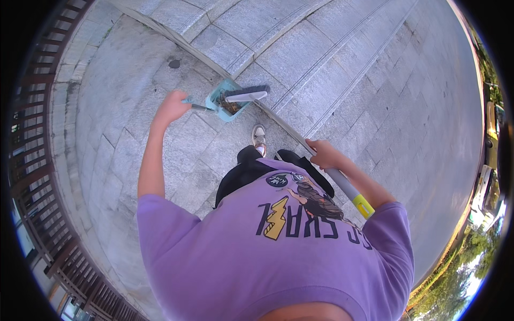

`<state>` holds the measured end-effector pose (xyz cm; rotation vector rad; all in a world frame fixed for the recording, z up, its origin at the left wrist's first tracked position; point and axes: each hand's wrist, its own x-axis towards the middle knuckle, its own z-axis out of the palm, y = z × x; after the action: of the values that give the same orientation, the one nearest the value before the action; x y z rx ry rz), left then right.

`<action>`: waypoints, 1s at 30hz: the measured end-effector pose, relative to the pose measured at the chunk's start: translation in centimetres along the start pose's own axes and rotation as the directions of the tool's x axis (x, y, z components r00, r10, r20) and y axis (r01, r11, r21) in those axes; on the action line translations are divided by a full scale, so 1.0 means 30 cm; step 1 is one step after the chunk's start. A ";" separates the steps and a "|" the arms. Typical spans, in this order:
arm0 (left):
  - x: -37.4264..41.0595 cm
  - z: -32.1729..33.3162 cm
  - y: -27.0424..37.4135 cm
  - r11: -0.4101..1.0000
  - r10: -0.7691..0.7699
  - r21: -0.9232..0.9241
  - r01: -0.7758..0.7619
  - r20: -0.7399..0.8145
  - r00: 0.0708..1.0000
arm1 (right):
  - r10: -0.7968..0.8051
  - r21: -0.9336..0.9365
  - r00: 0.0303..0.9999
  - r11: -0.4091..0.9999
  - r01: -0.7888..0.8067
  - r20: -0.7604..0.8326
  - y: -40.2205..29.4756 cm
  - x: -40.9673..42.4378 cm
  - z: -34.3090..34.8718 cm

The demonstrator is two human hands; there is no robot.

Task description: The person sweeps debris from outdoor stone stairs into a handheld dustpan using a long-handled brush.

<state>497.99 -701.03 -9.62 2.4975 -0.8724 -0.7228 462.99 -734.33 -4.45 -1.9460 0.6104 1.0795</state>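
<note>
My left hand (173,106) grips the handle of a light-blue dustpan (229,116). Brown debris, seemingly dry leaves, lies in the pan (229,106), which has a row of comb teeth near its handle side. In my right hand (324,153) is the long grey handle of a broom (281,122), whose yellow-green end (364,206) reaches back beside my right arm. The broom's head (248,94), white with dark bristles, lies across the pan's opening, partly over the debris; whether the bristles touch it I cannot tell.
Grey stone paving (184,160) surrounds my feet, with one shoe (259,136) showing. Beyond the pan, low stone edges (192,46) run across the ground. A dark slatted railing (36,172) curves along the left. Parked vehicles (488,188) and greenery stand at the far right.
</note>
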 end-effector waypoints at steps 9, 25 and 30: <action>-0.459 0.120 -0.119 0.928 -0.298 -0.235 0.288 -0.008 0.954 | 0.109 0.260 0.994 0.959 -0.112 0.026 0.072 -0.309 -0.049; -1.579 0.452 0.535 0.562 -0.689 -0.749 0.350 -0.190 0.699 | 0.092 0.730 0.983 0.682 0.055 -0.160 0.795 -0.650 0.044; -1.473 0.625 0.671 0.615 -0.602 -0.749 0.245 -0.245 0.760 | 0.108 0.818 0.961 0.554 0.155 -0.255 0.992 -0.697 0.070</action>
<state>448.16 -690.16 0.90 2.0213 0.2205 -0.4020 429.79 -748.54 0.35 -1.2146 1.0256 0.3248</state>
